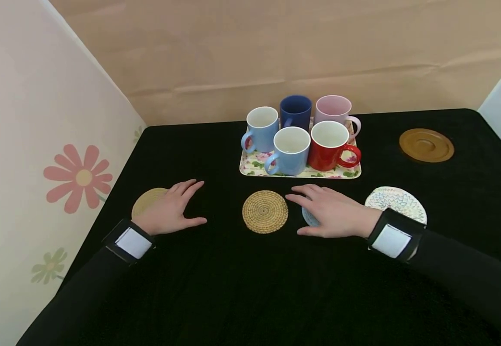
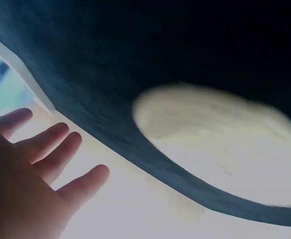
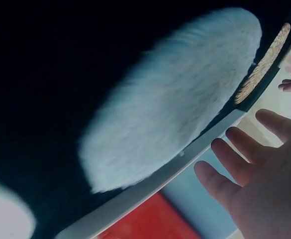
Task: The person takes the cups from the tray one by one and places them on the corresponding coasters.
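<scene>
My left hand (image 1: 170,210), fingers extended and thumb apart, hovers above a round pale-yellow coaster (image 1: 146,201) on the black table. In the left wrist view that coaster (image 2: 225,144) lies apart from the relaxed fingers. The right hand (image 1: 334,211) is spread over a light-blue round coaster (image 1: 308,217), covering most of it. From the right wrist camera, the blue coaster (image 3: 175,104) looks fuzzy-edged and separate from the fingertips. A woven straw coaster (image 1: 265,212) lies between the hands. Beside the right wrist is a white coaster (image 1: 399,202) with blue markings. Neither hand holds anything.
At the back stands a floral tray (image 1: 254,169) with several mugs: light-blue mugs (image 1: 262,127), a dark-blue mug (image 1: 295,110), a pink mug (image 1: 333,106) and a red mug (image 1: 324,153). A brown wooden coaster (image 1: 426,145) lies at the far right. Walls border the table.
</scene>
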A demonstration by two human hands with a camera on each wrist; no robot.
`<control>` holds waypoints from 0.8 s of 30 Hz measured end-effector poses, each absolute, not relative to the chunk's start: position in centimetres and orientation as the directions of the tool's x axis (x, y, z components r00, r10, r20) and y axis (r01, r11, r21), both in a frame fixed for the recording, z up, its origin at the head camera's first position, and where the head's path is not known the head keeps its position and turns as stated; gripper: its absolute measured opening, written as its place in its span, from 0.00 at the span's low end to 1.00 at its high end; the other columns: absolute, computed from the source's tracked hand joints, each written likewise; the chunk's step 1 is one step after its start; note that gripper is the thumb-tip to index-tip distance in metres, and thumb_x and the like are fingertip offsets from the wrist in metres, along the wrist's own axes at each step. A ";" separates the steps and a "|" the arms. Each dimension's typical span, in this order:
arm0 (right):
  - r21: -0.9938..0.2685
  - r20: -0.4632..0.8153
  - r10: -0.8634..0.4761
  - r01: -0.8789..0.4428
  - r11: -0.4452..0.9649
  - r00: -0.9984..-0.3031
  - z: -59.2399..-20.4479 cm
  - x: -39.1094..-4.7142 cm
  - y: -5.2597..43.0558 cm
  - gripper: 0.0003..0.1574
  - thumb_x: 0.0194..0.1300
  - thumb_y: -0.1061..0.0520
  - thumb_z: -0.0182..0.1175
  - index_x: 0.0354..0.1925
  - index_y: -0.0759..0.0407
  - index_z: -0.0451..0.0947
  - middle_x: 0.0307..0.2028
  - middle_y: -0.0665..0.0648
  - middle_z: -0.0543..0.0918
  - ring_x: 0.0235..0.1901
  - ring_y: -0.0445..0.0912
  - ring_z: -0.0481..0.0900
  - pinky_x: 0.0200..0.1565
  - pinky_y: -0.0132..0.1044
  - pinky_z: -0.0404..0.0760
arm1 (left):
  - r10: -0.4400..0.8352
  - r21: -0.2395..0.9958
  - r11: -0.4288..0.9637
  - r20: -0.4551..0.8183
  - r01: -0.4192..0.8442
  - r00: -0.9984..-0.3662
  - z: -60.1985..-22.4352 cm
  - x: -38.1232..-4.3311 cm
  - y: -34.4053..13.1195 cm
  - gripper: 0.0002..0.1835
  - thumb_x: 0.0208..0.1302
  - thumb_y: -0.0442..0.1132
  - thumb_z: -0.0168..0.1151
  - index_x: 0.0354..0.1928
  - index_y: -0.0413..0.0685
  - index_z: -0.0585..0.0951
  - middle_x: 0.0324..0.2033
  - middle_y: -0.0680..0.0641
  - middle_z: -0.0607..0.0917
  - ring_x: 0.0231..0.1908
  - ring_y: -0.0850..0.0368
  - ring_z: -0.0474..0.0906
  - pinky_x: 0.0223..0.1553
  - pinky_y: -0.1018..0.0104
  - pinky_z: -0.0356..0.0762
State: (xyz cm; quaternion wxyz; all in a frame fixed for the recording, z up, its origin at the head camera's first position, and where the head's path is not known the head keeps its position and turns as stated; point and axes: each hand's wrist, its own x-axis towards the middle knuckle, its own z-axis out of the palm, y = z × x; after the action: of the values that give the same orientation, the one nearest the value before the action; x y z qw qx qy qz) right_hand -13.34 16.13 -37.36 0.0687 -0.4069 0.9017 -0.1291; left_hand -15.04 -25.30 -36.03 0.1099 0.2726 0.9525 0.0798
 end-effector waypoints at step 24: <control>-0.268 -0.067 -0.793 -0.755 0.599 -0.605 -36.6 -14.6 10.0 0.52 0.58 0.30 0.62 0.71 0.54 0.61 0.69 0.62 0.63 0.67 0.57 0.61 0.63 0.54 0.65 | 0.210 0.248 0.960 -0.340 0.128 -0.917 -36.7 -15.1 -32.8 0.57 0.58 0.66 0.61 0.73 0.32 0.47 0.66 0.20 0.50 0.62 0.20 0.51 0.57 0.29 0.58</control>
State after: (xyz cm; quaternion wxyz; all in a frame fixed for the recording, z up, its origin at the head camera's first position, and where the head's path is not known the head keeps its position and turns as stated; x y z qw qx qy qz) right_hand -14.62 9.97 -36.63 0.0899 -0.4350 0.8895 -0.1068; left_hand -15.07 -32.75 -36.70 0.1845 0.0870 0.9727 0.1110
